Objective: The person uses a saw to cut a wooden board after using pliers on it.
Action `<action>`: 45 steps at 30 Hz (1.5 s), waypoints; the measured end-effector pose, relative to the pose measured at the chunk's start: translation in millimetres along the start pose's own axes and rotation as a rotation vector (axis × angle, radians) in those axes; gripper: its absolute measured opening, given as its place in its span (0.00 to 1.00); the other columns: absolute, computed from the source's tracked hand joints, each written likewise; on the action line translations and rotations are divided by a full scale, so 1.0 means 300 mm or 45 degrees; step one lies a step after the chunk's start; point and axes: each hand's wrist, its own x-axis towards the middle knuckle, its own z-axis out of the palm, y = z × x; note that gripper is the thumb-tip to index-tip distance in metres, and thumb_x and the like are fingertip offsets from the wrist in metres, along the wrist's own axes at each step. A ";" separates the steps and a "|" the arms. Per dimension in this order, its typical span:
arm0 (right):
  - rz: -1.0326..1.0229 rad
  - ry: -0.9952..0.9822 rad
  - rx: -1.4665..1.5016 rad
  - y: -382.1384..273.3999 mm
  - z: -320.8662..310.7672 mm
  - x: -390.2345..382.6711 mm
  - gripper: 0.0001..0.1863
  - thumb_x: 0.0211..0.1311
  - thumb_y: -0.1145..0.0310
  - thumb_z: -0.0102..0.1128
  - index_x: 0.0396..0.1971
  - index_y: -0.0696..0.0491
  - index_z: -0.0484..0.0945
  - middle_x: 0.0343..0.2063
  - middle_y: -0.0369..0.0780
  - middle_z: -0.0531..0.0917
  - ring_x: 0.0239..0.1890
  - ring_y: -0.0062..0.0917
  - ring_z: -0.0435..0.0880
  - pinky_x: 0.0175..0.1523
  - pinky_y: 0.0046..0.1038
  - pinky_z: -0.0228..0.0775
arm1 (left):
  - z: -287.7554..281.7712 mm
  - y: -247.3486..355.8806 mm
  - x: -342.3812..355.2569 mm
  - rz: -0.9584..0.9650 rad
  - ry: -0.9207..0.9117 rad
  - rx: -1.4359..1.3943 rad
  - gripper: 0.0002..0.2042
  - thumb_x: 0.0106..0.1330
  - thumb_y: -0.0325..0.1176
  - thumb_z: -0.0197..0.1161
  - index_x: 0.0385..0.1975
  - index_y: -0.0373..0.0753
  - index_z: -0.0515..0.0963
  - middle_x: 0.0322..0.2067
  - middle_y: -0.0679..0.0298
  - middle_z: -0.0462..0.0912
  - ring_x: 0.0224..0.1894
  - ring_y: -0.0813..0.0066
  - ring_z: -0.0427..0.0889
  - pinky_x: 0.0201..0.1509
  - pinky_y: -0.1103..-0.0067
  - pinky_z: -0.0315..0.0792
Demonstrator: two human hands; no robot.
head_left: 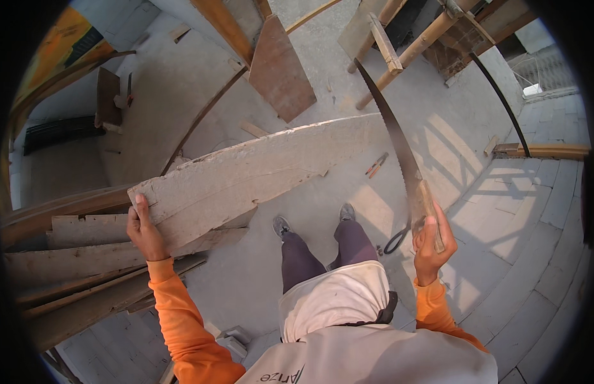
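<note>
My left hand point(145, 232) grips the near left end of a long, worn wooden board point(246, 169), thumb on its face. The board slants away to the right, its far end narrowing behind the saw. In my right hand point(433, 246) is a hand saw point(396, 137), held by its wooden handle with fingers wrapped round it. Its long curved-looking blade points up and away, teeth along the left edge. The blade crosses in front of the board's far end; whether they touch I cannot tell.
Stacked planks point(86, 256) lie at my left. Pliers point(377, 164) with red handles rest on the floor beyond my feet. Wooden posts point(431, 38) and a brownish panel point(281, 70) stand ahead. A block wall point(521, 237) runs along the right, and a dark bar point(502, 102) leans there.
</note>
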 end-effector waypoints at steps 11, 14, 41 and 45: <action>0.105 0.155 -0.313 0.404 0.457 -0.414 0.24 0.75 0.64 0.48 0.55 0.72 0.76 0.17 0.37 0.78 0.15 0.14 0.72 0.20 0.20 0.63 | 0.940 -1.068 -0.329 -0.610 -0.043 -0.087 0.29 0.71 0.53 0.66 0.15 0.38 0.66 0.17 0.75 0.58 0.24 0.83 0.55 0.26 0.76 0.53; 0.123 0.132 -0.322 0.567 0.683 -0.420 0.27 0.73 0.59 0.50 0.53 0.72 0.78 0.13 0.37 0.77 0.15 0.16 0.75 0.22 0.20 0.65 | 1.160 -1.314 -0.391 -0.758 -0.108 0.049 0.31 0.69 0.60 0.63 0.24 0.30 0.78 0.22 0.53 0.79 0.28 0.65 0.75 0.40 0.67 0.72; -0.384 0.149 0.213 2.139 1.278 -0.121 0.24 0.78 0.67 0.44 0.60 0.74 0.71 0.11 0.29 0.60 0.11 0.10 0.54 0.16 0.18 0.51 | 1.968 -2.429 -1.082 1.431 -0.818 0.655 0.17 0.68 0.41 0.63 0.53 0.41 0.78 0.58 0.61 0.75 0.68 0.58 0.62 0.73 0.62 0.50; -0.368 0.067 0.394 2.169 1.235 -0.204 0.24 0.78 0.69 0.44 0.60 0.75 0.71 0.11 0.28 0.61 0.11 0.10 0.54 0.17 0.19 0.48 | 2.063 -2.445 -1.046 1.766 -0.919 1.135 0.14 0.69 0.38 0.57 0.49 0.40 0.81 0.59 0.61 0.77 0.72 0.60 0.59 0.78 0.62 0.44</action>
